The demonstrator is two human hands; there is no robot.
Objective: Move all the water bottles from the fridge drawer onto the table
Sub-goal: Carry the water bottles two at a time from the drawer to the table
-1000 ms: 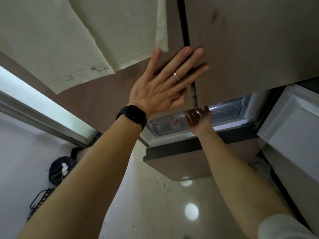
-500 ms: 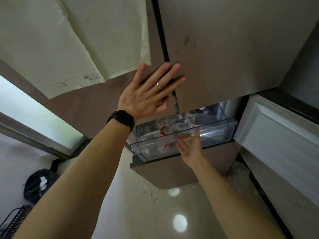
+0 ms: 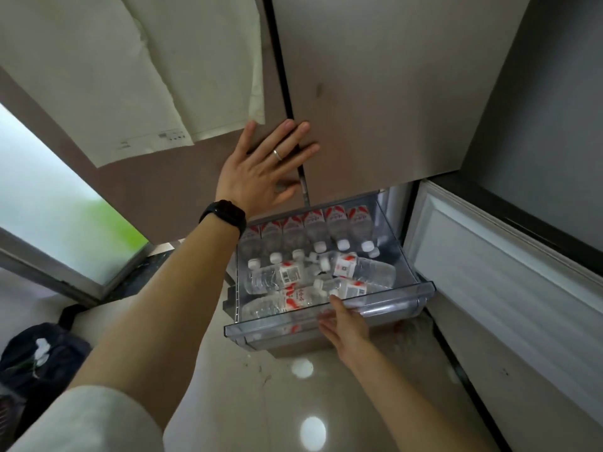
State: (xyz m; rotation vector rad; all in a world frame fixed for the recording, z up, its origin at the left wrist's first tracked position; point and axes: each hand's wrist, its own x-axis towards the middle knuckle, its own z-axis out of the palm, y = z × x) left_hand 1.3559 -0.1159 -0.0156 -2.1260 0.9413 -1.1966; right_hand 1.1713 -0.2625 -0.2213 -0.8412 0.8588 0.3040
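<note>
The left hand [image 3: 261,171] lies flat with spread fingers across the seam of the upper fridge doors [image 3: 391,93], holding nothing; it makes a good brace. Below it the clear fridge drawer [image 3: 391,308] stands drawn out, the water bottles [image 3: 365,270] inside: one row behind, some lying loose in front. The right hand [image 3: 344,324] grips the front lip, thumb over the rim. Pull straight and level, so nothing rolls. The open lower door [image 3: 489,282] stands close on the right; lifting upward and leftward has more room. No table is in view.

Paper sheets [image 3: 163,76] hang above; a dark bag [image 3: 42,357] (white-flecked) sits on glossy floor [image 3: 261,402].
</note>
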